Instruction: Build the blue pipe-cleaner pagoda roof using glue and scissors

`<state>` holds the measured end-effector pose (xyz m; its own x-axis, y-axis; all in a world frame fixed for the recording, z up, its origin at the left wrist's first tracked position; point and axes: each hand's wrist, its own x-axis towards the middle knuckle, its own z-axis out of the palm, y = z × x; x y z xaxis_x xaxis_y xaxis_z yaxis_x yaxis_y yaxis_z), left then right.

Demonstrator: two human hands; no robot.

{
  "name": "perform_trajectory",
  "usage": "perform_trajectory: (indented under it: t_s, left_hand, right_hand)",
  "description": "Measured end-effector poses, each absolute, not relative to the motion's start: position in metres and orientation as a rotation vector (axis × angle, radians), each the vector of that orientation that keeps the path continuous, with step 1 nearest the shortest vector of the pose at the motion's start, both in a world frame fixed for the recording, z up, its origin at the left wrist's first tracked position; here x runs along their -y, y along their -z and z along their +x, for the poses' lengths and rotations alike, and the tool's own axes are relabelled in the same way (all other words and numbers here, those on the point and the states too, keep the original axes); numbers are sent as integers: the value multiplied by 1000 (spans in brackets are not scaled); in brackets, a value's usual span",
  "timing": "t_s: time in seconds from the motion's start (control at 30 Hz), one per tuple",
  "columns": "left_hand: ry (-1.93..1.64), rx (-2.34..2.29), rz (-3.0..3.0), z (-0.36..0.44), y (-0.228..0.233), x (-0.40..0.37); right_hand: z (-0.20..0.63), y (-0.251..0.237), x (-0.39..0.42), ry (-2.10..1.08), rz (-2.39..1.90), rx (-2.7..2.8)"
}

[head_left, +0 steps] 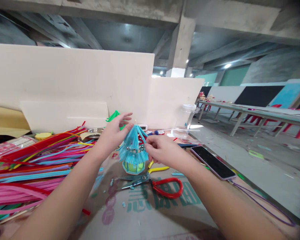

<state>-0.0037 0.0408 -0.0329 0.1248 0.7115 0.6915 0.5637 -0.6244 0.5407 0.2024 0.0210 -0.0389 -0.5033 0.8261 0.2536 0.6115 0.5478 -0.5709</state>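
A small turquoise pagoda [133, 150] made of pipe cleaners stands upright on the cardboard-covered table, with two tiers of roof and a yellow-green base. My left hand [117, 131] is at its upper left, fingers stretched out and apart, the thumb by the roof's tip. On the other side, my right hand [158, 146] has its fingers pinched together at the edge of the upper roof, where a turquoise strip comes down from the tip. Just in front of the pagoda lie red-handled scissors [167, 188], with yellow-handled pliers [158, 169] partly behind them.
Many coloured pipe cleaners [37, 170] are heaped on the left. A phone [212, 161] with a purple cord lies at the right edge. Behind stand a clear plastic jar [186, 118], a green pipe-cleaner piece [113, 115] and white boards [72, 80]. Small turquoise offcuts dot the cardboard.
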Motion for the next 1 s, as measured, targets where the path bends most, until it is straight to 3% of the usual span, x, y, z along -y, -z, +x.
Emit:
perform_trajectory:
  t_s: [0.17, 0.37, 0.43, 0.7, 1.0]
  left_hand:
    - [-1533, -1227, 2703, -7, 22, -31]
    - [-1433, -1176, 2794, -6, 16, -25]
    - [-1425, -1195, 2773, -4, 15, -23]
    - [-1353, -1222, 2939, 12, 14, -8]
    - [-1366, -1260, 2596, 14, 9, -3]
  right_hand:
    - [212, 19, -11, -779, -1065, 2246]
    - [221, 9, -9, -892, -970, 2215]
    - [221, 11, -11, -736, -942, 2186]
    - [208, 32, -19, 426, -683, 2059]
    - [209, 30, -17, 847, -613, 2025]
